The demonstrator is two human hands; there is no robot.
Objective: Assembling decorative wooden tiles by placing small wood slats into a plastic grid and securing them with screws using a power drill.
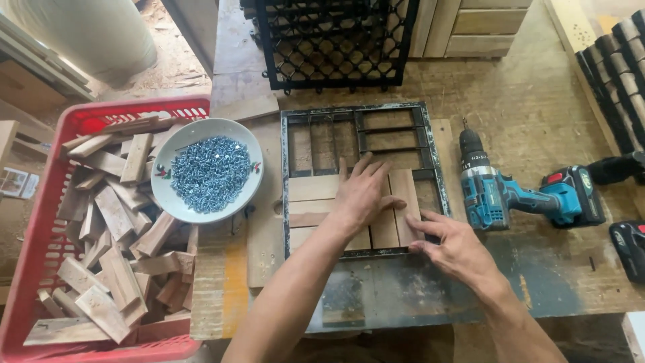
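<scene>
Wood slats (376,215): short flat boards lying inside the black metal frame (430,144), filling its near half. I see some laid crosswise on the left and two or three laid lengthwise on the right.
Frame position: it sits flat on the workbench (537,114), straight ahead of me, its far compartments showing bare bench through them.
Left hand (359,195): flat and spread, palm down on the slats near the middle of the frame, fingers pointing away from me. It grips nothing.
Right hand (453,245): fingers extended but close together, tips touching the near right corner of the frame beside the rightmost lengthwise slat (406,202). It holds nothing either.
Key relation: that rightmost slat runs with its long axis away from me, just left of the frame's right rail. My right hand is the nearer one; the left is a little further in.
Edges: the frame's rails bound the slats on every side, so I see little slack sideways within the filled half.
Open room: bare bench in front of the frame and a strip to its right.
Right side: a blue cordless drill (500,195) lies just beyond the right rail, bit pointing away.
Left side: a white bowl of screws (209,171) rests on the rim of a red crate (40,242) holding loose wood offcuts (114,228).
</scene>
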